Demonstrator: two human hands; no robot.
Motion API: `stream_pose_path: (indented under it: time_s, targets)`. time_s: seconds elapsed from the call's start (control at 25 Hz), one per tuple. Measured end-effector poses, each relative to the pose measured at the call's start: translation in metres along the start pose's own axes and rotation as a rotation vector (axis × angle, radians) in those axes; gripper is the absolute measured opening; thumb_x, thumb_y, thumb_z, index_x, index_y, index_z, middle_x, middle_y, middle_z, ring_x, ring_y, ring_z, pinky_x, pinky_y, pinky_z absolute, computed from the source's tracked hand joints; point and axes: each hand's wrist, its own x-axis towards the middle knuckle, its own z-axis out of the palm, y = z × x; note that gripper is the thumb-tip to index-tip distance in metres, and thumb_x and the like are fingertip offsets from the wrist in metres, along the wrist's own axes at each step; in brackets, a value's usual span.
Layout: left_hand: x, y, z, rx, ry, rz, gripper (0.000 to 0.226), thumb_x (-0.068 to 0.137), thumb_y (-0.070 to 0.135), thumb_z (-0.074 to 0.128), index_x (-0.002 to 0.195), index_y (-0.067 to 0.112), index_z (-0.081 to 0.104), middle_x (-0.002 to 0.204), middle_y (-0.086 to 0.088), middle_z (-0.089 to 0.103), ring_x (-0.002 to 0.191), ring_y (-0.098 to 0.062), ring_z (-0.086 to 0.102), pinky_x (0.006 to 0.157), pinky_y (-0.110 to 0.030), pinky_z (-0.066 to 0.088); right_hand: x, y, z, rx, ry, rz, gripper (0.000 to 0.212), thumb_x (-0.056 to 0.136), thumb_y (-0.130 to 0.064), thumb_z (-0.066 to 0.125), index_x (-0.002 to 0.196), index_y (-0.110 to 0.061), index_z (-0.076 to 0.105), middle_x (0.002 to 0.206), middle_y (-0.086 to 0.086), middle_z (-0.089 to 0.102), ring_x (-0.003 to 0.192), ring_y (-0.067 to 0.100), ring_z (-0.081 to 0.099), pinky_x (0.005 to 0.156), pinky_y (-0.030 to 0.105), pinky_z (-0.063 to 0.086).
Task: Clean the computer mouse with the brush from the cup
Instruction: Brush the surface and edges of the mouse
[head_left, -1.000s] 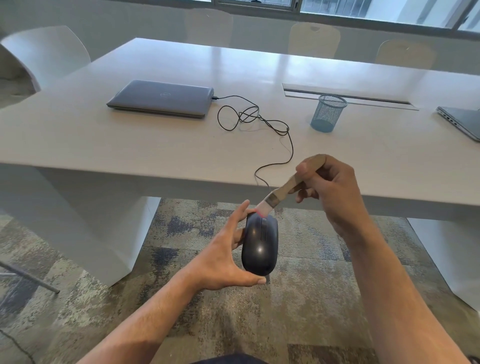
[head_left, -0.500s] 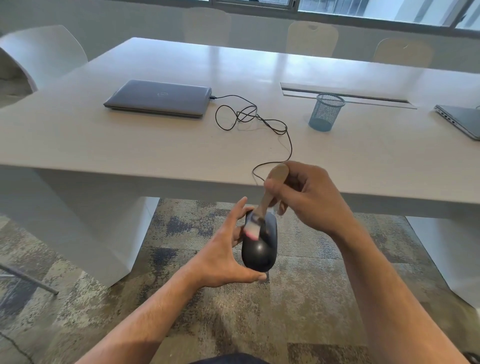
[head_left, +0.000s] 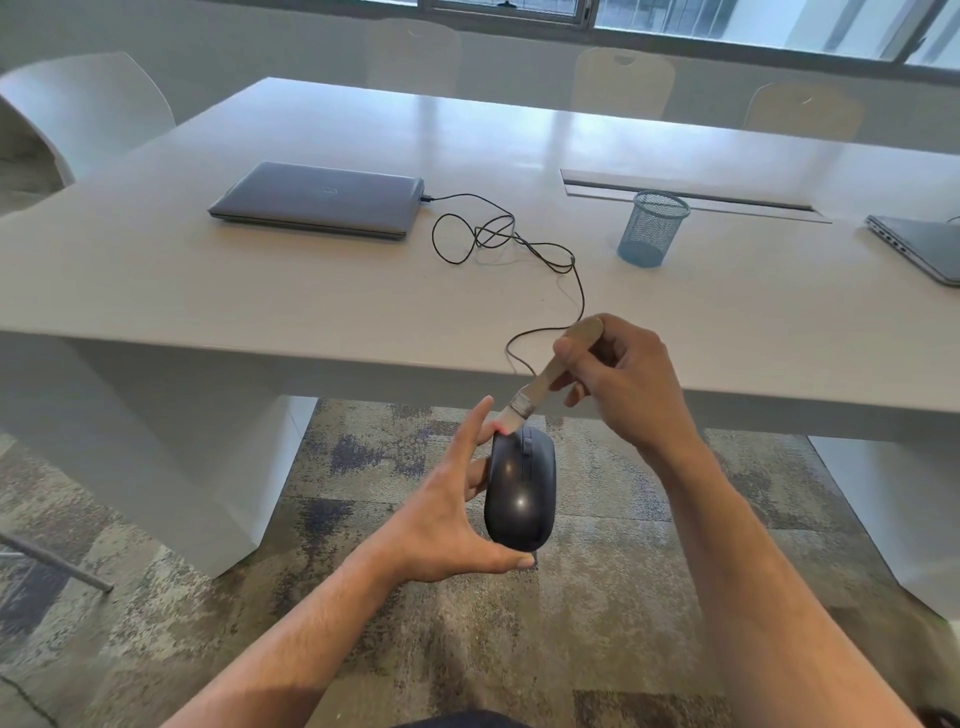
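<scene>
My left hand (head_left: 447, 514) grips a dark wired computer mouse (head_left: 521, 493) from its left side, holding it in the air in front of the table edge, top face towards me. My right hand (head_left: 618, 379) pinches the pale wooden handle of a small brush (head_left: 545, 382). The brush slants down to the left, and its light bristles touch the front left corner of the mouse, beside the scroll wheel. The blue mesh cup (head_left: 652, 228) stands on the table further back, with nothing visible in it.
The black mouse cable (head_left: 519, 239) loops over the white table (head_left: 260, 291) to a closed grey laptop (head_left: 319, 200). A second laptop (head_left: 919, 247) lies at the right edge. White chairs stand around the table. Patterned carpet lies below my arms.
The brush swept down over the mouse's top half a second ago, then came back up to the mouse's front corner. My left hand has kept the mouse nearly still.
</scene>
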Motion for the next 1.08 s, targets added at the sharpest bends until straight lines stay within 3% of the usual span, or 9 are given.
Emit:
stream_pose_path:
  time_s: [0.16, 0.32, 0.4, 0.6, 0.76, 0.92, 1.08]
  targets:
    - [-0.001, 0.000, -0.003, -0.017, 0.002, 0.003, 0.144, 0.062, 0.017, 0.098, 0.158, 0.040, -0.006, 0.144, 0.051, 0.024, 0.137, 0.009, 0.045, 0.118, -0.020, 0.031, 0.003, 0.007, -0.019, -0.021, 0.086, -0.051, 0.020, 0.095, -0.015, 0.069, 0.079, -0.027, 0.069, 0.074, 0.000, 0.076, 0.068, 0.014, 0.075, 0.055, 0.024, 0.055]
    - [0.002, 0.004, -0.004, -0.054, 0.011, 0.013, 0.141, 0.059, 0.029, 0.096, 0.157, 0.042, -0.005, 0.145, 0.049, 0.023, 0.138, 0.007, 0.045, 0.116, -0.018, 0.033, -0.001, 0.005, -0.012, 0.089, -0.156, -0.191, 0.007, 0.094, -0.014, 0.068, 0.091, -0.020, 0.070, 0.082, -0.001, 0.077, 0.077, 0.018, 0.075, 0.064, 0.031, 0.059]
    - [0.002, 0.005, -0.003, -0.063, 0.012, 0.015, 0.141, 0.059, 0.030, 0.096, 0.157, 0.044, -0.005, 0.147, 0.045, 0.021, 0.138, 0.006, 0.045, 0.117, -0.022, 0.034, -0.004, 0.009, -0.009, 0.073, -0.193, -0.207, 0.008, 0.094, -0.011, 0.069, 0.093, -0.019, 0.069, 0.083, -0.002, 0.076, 0.078, 0.016, 0.073, 0.068, 0.034, 0.060]
    - [0.001, 0.001, -0.004, -0.036, 0.029, 0.025, 0.142, 0.061, 0.022, 0.098, 0.158, 0.042, -0.005, 0.154, 0.037, 0.022, 0.139, 0.002, 0.046, 0.121, -0.035, 0.034, -0.007, 0.012, -0.034, -0.204, -0.087, -0.159, 0.019, 0.095, -0.015, 0.071, 0.087, -0.032, 0.067, 0.080, -0.015, 0.076, 0.069, 0.004, 0.069, 0.068, 0.026, 0.056]
    - [0.006, 0.003, -0.006, -0.054, 0.079, 0.018, 0.140, 0.061, 0.018, 0.097, 0.157, 0.045, -0.001, 0.159, 0.016, 0.025, 0.139, -0.003, 0.048, 0.120, -0.044, 0.037, -0.018, -0.004, -0.032, 0.104, -0.092, -0.199, 0.007, 0.094, -0.020, 0.070, 0.088, -0.023, 0.070, 0.082, -0.002, 0.076, 0.071, 0.011, 0.071, 0.066, 0.029, 0.057]
    - [0.014, 0.001, -0.009, -0.078, 0.095, 0.024, 0.137, 0.062, 0.008, 0.096, 0.156, 0.045, 0.003, 0.156, 0.015, 0.027, 0.135, 0.000, 0.051, 0.117, -0.033, 0.040, -0.039, -0.008, -0.011, 0.151, -0.232, -0.187, 0.013, 0.092, -0.027, 0.070, 0.093, -0.014, 0.070, 0.083, 0.005, 0.077, 0.069, 0.015, 0.072, 0.063, 0.032, 0.059]
    - [0.017, 0.000, -0.016, -0.070, 0.108, 0.036, 0.134, 0.063, 0.007, 0.097, 0.151, 0.052, 0.007, 0.153, 0.023, 0.027, 0.132, 0.003, 0.054, 0.116, -0.025, 0.038, -0.049, -0.002, -0.010, 0.093, -0.256, -0.144, 0.019, 0.092, -0.028, 0.070, 0.093, -0.010, 0.069, 0.081, 0.007, 0.075, 0.063, 0.009, 0.069, 0.059, 0.026, 0.056]
